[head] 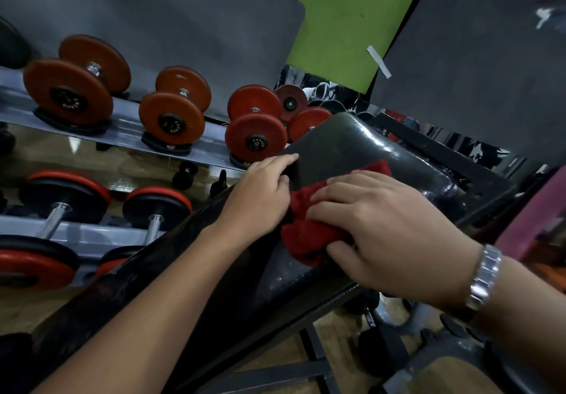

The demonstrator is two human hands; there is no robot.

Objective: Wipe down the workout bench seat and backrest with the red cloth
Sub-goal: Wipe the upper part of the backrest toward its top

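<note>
A black padded workout bench runs from lower left to upper right; its glossy upper pad (346, 142) rises toward the wall and its lower pad (171, 274) lies under my forearms. The red cloth (303, 234) is bunched on the bench where the two pads meet. My right hand (386, 228), with a metal watch on the wrist, lies flat on the cloth and presses it to the padding, fingers curled over its edge. My left hand (260, 191) grips the left edge of the upper pad, thumb on the pad's face, touching the cloth's side.
A grey two-tier dumbbell rack (128, 131) stands left of the bench, close to my left hand. Orange-plated dumbbells (171, 118) fill its upper tier, black-and-red ones (156, 210) the lower. The bench's metal frame (318, 360) shows below. Dark wall panels and a mirror stand behind.
</note>
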